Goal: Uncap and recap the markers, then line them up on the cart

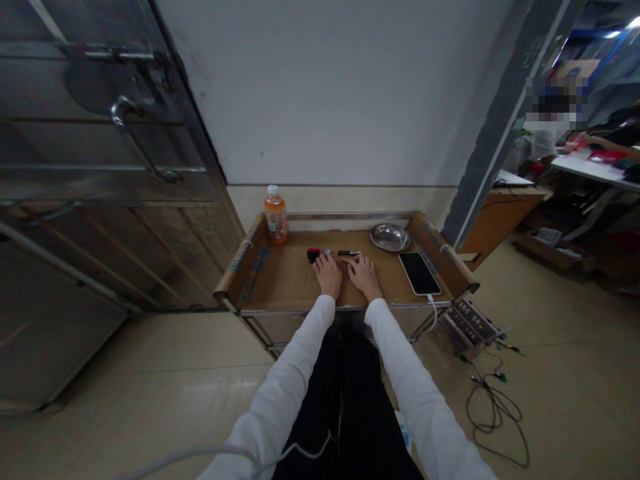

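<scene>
On a cardboard-lined cart top (285,283), my left hand (328,272) lies palm down with its fingers stretched out. Its fingertips are at a small group of red and black pens (314,254), partly covered by the fingers; no grip on them shows. My right hand (364,275) also rests palm down, fingers extended, just in front of a single black pen (349,253) with a silvery part. One of its fingers points left toward my other hand. Whether these fingertips touch the pen is too small to tell.
A bottle of orange drink (276,217) stands at the back left. A shiny metal dish (390,237) sits at the back right, before it a phone (420,273) with a white cable. Raised cardboard sides edge the cart. Dark cables (495,407) lie on the floor at right.
</scene>
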A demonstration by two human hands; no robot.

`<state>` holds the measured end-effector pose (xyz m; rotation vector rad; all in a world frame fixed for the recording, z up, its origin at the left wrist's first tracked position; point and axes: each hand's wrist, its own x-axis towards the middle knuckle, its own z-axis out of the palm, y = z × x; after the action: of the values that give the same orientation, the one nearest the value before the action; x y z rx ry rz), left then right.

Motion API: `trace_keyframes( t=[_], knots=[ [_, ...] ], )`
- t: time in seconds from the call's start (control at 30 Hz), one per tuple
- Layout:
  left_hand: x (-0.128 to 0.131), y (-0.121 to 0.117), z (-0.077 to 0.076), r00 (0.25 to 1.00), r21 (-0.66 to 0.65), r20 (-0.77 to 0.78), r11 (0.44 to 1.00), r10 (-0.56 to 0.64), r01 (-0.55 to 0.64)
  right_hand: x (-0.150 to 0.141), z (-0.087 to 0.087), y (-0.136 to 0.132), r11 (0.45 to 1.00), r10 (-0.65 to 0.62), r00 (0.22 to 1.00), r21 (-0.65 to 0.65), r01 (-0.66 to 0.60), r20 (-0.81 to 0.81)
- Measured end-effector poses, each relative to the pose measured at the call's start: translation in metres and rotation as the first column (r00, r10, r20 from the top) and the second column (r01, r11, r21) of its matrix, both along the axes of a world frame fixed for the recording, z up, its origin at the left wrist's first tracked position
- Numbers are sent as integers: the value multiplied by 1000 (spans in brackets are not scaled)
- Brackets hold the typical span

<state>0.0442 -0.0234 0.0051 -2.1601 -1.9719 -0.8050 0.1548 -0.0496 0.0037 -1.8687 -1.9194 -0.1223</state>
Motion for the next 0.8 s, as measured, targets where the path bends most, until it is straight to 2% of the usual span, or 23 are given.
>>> trace_keyframes(
  t=[0.13, 0.2, 0.27, 0.37, 0.47, 0.6, 0.73, 0.8],
  knots=[
    [-1, 0, 0, 1000, -13, 19, 1000, -19, 20, -1, 1, -1, 1000, -26, 999, -5, 26, 30],
    [-1, 2, -1, 997, -15, 24, 997, -73, 73, -1, 0, -1, 1000, -26, 999, -2, 26, 33],
    [-1, 5, -1, 981, -24, 39, 981, -191, 192, 0, -1, 1, 1000, -25, 999, -6, 25, 26],
    [-1, 9, 0, 910, -36, 123, 915, -396, 402, 2, -3, 4, 1000, -13, 1000, -5, 12, -5],
    [-3, 9, 0, 831, -1, 264, 861, -490, 508, 4, -4, 6, 1000, 15, 1000, 9, -15, -13],
    [-5, 7, -1, 768, 62, 382, 843, -515, 534, 5, -4, 6, 1000, 2, 1000, 18, -2, 13],
    [-5, 9, -2, 751, 171, 452, 873, -482, 457, 5, -3, 3, 998, -50, 999, 26, 50, 17],
    [-5, 11, -2, 726, 239, 472, 866, -500, 440, 5, -3, 2, 998, -60, 998, 29, 60, 16]
  ],
)
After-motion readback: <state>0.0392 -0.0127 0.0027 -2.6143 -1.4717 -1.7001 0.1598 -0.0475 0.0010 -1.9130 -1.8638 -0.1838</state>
